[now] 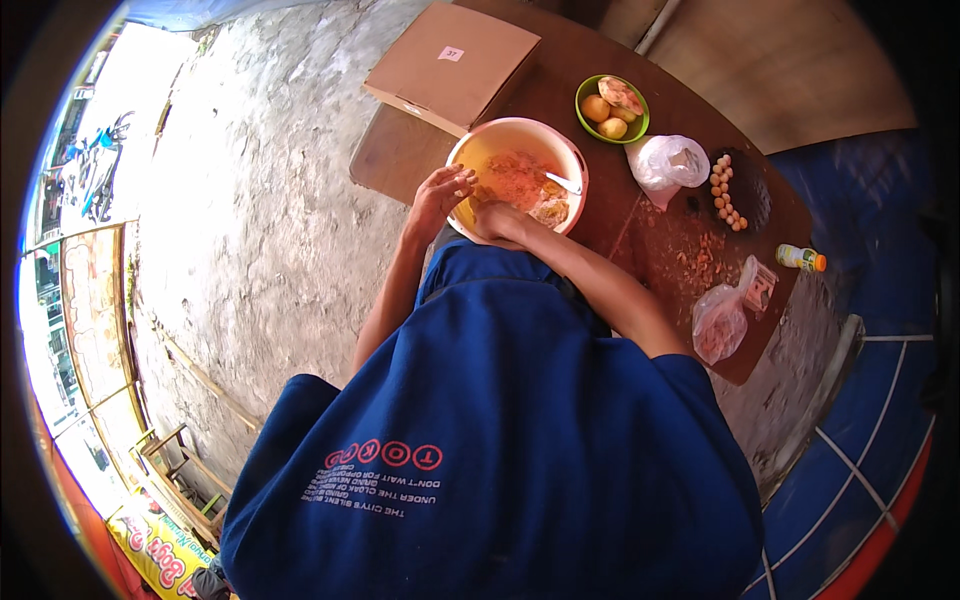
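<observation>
A wide pale pink bowl (pixel 577 165) stands at the table's near left edge, right in front of me. Inside it lies a pinkish-orange crumbly mixture (pixel 515 178), with a paler whitish clump at the near right side. A spoon (pixel 562 182) leans in the mixture, untouched by either hand. My left hand (pixel 443 193) hovers at the bowl's left rim, its fingers apart and slightly bent, with nothing seen in them. Down in the bowl's near side is my right hand (pixel 496 219), its fingers curled in; whatever they hold is hidden.
A brown cardboard box (pixel 455 55) sits behind the bowl. Farther right are a green bowl (pixel 640 128) of yellowish round produce, a white plastic bag (pixel 665 165), a row of small pale balls (pixel 722 190), a clear bag (pixel 718 325) and a bottle (pixel 800 258). Crumbs dot the tabletop.
</observation>
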Available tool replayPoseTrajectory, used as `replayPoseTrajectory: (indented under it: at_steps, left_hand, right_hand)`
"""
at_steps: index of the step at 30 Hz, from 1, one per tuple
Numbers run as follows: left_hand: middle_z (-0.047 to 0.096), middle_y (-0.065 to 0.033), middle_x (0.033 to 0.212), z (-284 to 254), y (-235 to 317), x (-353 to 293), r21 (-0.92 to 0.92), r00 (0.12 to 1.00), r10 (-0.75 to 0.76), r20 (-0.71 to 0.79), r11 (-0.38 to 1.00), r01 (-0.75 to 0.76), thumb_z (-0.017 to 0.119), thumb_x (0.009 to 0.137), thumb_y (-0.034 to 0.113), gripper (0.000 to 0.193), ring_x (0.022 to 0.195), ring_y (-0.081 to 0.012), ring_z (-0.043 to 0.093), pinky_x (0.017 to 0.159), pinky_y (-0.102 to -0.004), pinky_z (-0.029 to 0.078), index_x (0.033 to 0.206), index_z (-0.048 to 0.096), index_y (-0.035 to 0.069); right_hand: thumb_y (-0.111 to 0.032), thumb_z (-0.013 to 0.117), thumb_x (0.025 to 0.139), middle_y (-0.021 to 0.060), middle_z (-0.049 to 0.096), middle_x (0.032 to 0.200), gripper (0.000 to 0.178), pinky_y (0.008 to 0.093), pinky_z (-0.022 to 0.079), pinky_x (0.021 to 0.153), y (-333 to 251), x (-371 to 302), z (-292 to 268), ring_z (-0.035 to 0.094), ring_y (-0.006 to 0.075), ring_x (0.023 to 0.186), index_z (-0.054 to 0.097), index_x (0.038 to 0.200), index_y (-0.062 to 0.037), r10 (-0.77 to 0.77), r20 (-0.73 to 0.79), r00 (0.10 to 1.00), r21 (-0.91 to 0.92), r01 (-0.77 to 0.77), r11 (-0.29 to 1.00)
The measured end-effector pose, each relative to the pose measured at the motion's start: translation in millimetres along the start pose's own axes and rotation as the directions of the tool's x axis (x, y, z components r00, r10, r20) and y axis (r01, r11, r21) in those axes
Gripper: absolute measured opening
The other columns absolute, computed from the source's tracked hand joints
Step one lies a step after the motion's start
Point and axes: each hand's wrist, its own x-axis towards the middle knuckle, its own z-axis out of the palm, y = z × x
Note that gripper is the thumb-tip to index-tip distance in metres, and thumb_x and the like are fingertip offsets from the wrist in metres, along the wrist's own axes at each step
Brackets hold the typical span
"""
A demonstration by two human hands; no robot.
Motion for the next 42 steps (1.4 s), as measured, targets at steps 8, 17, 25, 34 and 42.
replayPoseTrajectory:
  at_steps: [8, 17, 25, 34, 42]
  left_hand:
    - [0.058, -0.0182, 0.133, -8.6, -3.9, -0.3, -0.141, 0.999, -0.022, -0.027, 0.99, 0.018, 0.06, 0.096, 0.007, 0.037, 0.126, -0.0279, 0.058, 0.102, -0.0337, 0.051, 0.13, 0.049, -0.002]
    - [0.054, -0.0182, 0.14, -9.2, -4.2, -3.5, -0.201, 1.0, -0.011, -0.021, 0.98, 0.006, 0.058, 0.097, 0.007, 0.042, 0.129, -0.0274, 0.055, 0.103, -0.0329, 0.051, 0.135, 0.045, -0.002]
    - [0.057, -0.0176, 0.134, -2.5, -5.1, -2.9, -0.167, 0.998, 0.002, -0.057, 0.986, -0.012, 0.058, 0.098, 0.008, 0.036, 0.126, -0.0262, 0.058, 0.101, -0.032, 0.052, 0.131, 0.047, -0.002]
    - [0.064, -0.0132, 0.114, 8.6, -17.1, 26.3, -0.174, 0.959, -0.278, 0.057, 0.943, 0.284, 0.051, 0.103, 0.024, 0.03, 0.1, -0.0225, 0.064, 0.091, -0.0336, 0.054, 0.119, 0.056, -0.001]
    - [0.063, -0.009, 0.107, 61.7, -19.9, 39.1, -0.131, 0.919, -0.392, 0.038, 0.91, 0.394, 0.047, 0.104, 0.033, 0.034, 0.098, -0.0228, 0.062, 0.094, -0.045, 0.052, 0.119, 0.057, 0.004]
  right_hand:
    - [-0.009, 0.069, 0.071, 0.0224, 0.072, 0.093, 0.024, 0.0426, 0.055, 0.076, 7.8, -4.5, -6.9, 0.071, 0.034, 0.089, 0.073, 0.093, -0.0009, -0.169, -0.227, 0.959, 0.069, 0.189, 0.979]
    - [-0.02, 0.072, 0.085, 0.0167, 0.074, 0.088, 0.02, 0.0394, 0.054, 0.077, 41.8, -36.9, -37.6, 0.072, 0.0287, 0.082, 0.073, 0.093, -0.0018, 0.014, -0.507, 0.862, 0.461, 0.258, 0.849]
    - [-0.018, 0.069, 0.088, 0.0118, 0.072, 0.073, 0.019, 0.0378, 0.057, 0.065, 41.3, -29.3, -35.6, 0.071, 0.0246, 0.067, 0.073, 0.088, 0.0009, 0.047, -0.63, 0.775, 0.289, 0.177, 0.941]
    - [-0.023, 0.071, 0.093, 0.0063, 0.069, 0.068, 0.031, 0.0249, 0.052, 0.05, 36.3, -66.6, -58.6, 0.063, 0.0097, 0.054, 0.068, 0.077, 0.0032, 0.347, -0.446, 0.825, 0.788, 0.178, 0.59]
    - [-0.007, 0.058, 0.09, 0.023, 0.07, 0.094, 0.02, 0.0434, 0.056, 0.075, 19.7, -93.7, -68.6, 0.069, 0.0393, 0.085, 0.071, 0.101, 0.0011, -0.005, -0.865, 0.502, 0.261, 0.459, 0.849]
